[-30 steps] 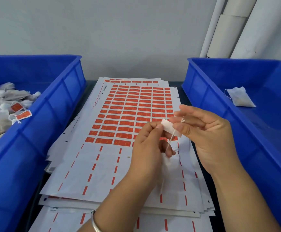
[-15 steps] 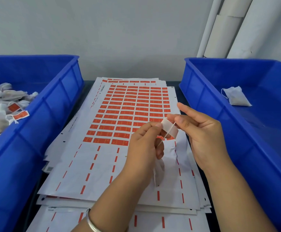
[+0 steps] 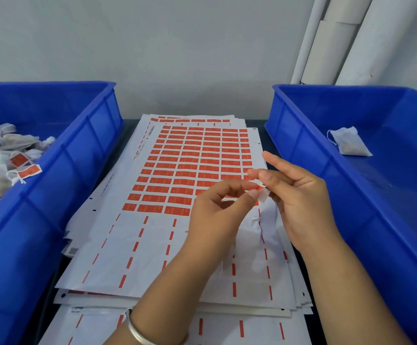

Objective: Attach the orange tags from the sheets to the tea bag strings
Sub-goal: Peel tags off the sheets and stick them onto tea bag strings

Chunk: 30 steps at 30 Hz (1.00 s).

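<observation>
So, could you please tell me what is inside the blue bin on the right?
The right blue bin holds one white tea bag with its string, no orange tag visible on it. The bin's near part is cut off by the frame and its inner near wall is hidden.

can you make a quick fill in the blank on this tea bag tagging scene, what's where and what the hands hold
1. Both hands, the left hand and the right hand, pinch one small ____ between them.
2. The bin on the right holds a single ____.
3. The sheets lie between two bins coloured ____.
4. The tagged tea bags lie in the bin on the ____.

Missing words: tag; tea bag; blue; left
</observation>
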Motion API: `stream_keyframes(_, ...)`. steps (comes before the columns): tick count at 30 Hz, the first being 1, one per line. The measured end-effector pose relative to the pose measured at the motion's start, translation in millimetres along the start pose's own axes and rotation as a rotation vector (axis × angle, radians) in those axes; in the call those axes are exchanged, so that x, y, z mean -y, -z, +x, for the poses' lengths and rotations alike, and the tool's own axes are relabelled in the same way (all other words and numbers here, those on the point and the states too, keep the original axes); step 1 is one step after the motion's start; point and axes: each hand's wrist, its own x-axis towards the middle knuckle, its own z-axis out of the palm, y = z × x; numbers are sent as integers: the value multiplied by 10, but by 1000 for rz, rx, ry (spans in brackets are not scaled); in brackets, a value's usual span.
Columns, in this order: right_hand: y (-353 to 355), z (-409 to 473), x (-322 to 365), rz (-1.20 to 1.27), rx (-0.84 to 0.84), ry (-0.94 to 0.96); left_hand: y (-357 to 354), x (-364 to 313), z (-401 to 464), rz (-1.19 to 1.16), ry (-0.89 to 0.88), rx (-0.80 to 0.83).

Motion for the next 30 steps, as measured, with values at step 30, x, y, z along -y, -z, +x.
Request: stream_keyframes(30, 2, -26, 7, 101, 92, 24, -7, 133, 62, 170, -86, -50)
